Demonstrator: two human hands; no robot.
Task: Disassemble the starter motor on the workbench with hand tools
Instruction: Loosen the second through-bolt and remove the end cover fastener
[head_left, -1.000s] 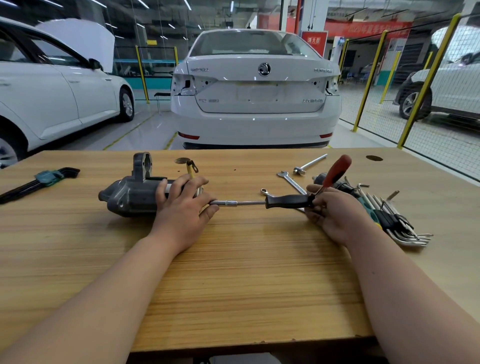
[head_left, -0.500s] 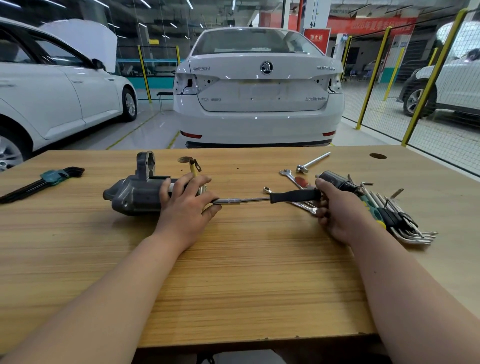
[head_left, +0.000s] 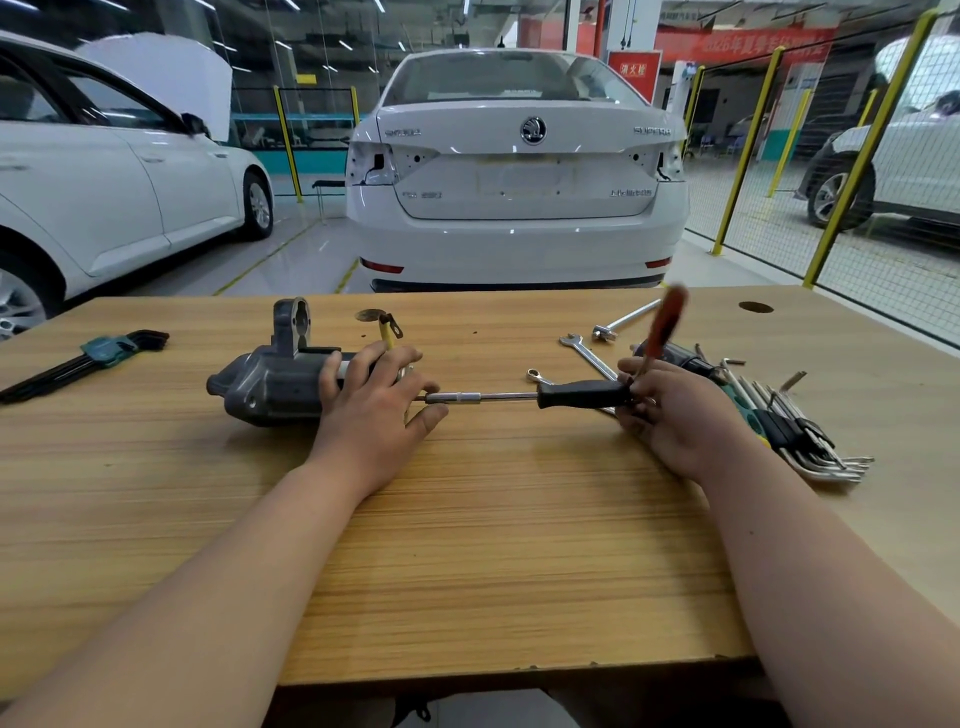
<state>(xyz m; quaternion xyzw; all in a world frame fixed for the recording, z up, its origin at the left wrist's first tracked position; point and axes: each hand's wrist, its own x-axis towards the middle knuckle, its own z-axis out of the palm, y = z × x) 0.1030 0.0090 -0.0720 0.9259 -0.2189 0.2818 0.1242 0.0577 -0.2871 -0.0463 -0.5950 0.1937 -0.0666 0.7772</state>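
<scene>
Two hands at mid-frame: our left hand (head_left: 374, 410), fingers spread, grips the starter motor (head_left: 270, 384) lying left of centre, our right hand (head_left: 670, 410) curls round the driver (head_left: 582, 393), whose shaft, we judge, could slip off the fastener if tilted.

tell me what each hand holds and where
Left hand grips the starter motor at its right end; right hand grips the driver by its black handle.

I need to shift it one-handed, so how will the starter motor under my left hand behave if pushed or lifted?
The starter motor looks like cast metal, so it is probably heavy for its size. Its rounded body lies sideways on the workbench, so it may rock if pushed, though the mounting ear should limit rolling.
</scene>
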